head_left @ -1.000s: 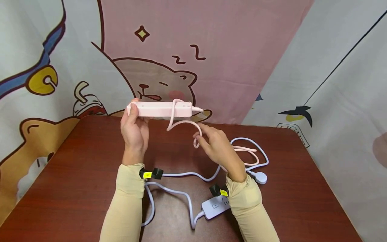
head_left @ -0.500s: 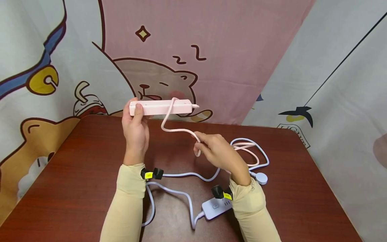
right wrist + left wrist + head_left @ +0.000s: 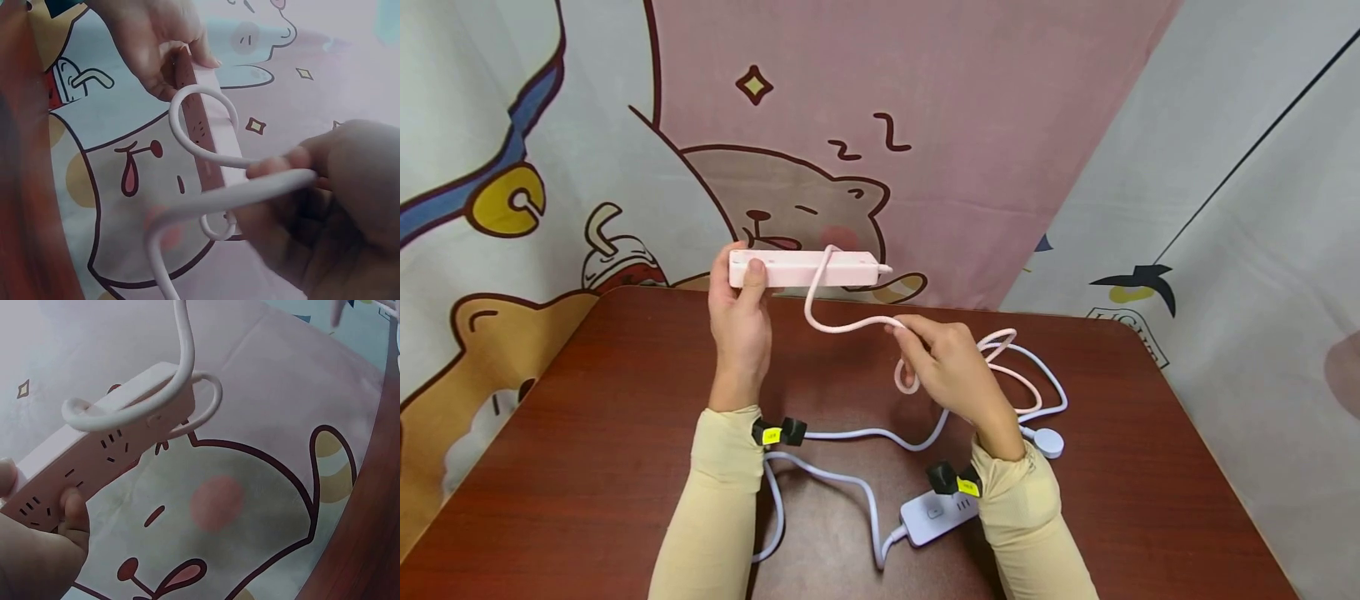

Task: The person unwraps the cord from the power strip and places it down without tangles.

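My left hand [image 3: 741, 337] grips the left end of a pink power strip [image 3: 805, 268], held level above the far part of the table. Socket slots show on its face in the left wrist view, where the thumb and a fingertip clasp the power strip [image 3: 119, 434]. The strip's pink cord [image 3: 842, 327] leaves its right end and passes once over the body. My right hand [image 3: 958, 367] pinches this cord between thumb and fingers, right of and lower than the strip. In the right wrist view the cord [image 3: 206, 199] hangs in a loop below those fingers.
On the brown table [image 3: 610, 400] lies a white power strip [image 3: 934, 514], partly under my right forearm. Its pale cord [image 3: 850, 477] winds across the table to a round plug [image 3: 1047, 442] at the right. More pink cord [image 3: 1022, 383] loops beside it. A cartoon-print curtain [image 3: 985, 125] hangs behind.
The right hand has shifted slightly right, and the cord between it and the strip now hangs in a wider curve. The left hand and the pink strip have moved a little to the right.
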Tool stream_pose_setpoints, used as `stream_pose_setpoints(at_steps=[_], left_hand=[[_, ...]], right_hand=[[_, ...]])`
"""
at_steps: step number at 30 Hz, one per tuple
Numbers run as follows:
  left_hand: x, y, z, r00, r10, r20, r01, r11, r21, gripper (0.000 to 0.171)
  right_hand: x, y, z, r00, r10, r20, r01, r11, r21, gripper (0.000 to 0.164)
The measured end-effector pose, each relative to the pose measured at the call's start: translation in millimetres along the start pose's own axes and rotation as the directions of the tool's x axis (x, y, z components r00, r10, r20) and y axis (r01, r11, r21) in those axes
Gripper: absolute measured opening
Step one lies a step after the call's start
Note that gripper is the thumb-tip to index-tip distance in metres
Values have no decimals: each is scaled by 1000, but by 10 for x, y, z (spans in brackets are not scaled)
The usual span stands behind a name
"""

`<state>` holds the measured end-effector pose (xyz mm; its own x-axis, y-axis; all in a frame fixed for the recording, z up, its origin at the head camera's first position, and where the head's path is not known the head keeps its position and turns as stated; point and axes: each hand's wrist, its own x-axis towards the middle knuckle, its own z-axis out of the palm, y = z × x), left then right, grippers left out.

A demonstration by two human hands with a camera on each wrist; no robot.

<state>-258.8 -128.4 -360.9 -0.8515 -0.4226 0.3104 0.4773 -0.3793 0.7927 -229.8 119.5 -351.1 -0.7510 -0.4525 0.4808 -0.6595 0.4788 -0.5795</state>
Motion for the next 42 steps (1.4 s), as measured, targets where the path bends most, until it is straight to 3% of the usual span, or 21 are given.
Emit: stream_pose_setpoints(at_steps=[4, 11, 22, 31, 36, 42], left_hand=[[-14, 9, 2, 1000, 0, 21, -2, 994, 105, 33], [-24, 23, -1, 999, -29, 33, 22, 980, 196, 34], [-19, 30, 14, 995, -81, 59, 77, 994, 79, 22], [-37, 2, -2, 995, -86, 47, 84, 995, 48, 27], [-43, 4, -5, 995, -76, 71, 72, 996, 53, 31], [-53, 9, -9, 995, -60, 84, 55, 996, 65, 34]], right_hand=[[-1, 19, -1, 993, 22, -117, -19, 999, 28, 18], [5, -2, -38, 969, 96, -228, -62, 987, 150, 19], [13, 38, -144, 875, 256, -412, -106, 930, 352, 25], [8, 117, -194, 822, 310, -478, -158, 930, 331, 28], [11, 169, -252, 785, 361, -503, -193, 915, 355, 29], [0, 235, -313, 759, 394, -518, -208, 901, 380, 30]])
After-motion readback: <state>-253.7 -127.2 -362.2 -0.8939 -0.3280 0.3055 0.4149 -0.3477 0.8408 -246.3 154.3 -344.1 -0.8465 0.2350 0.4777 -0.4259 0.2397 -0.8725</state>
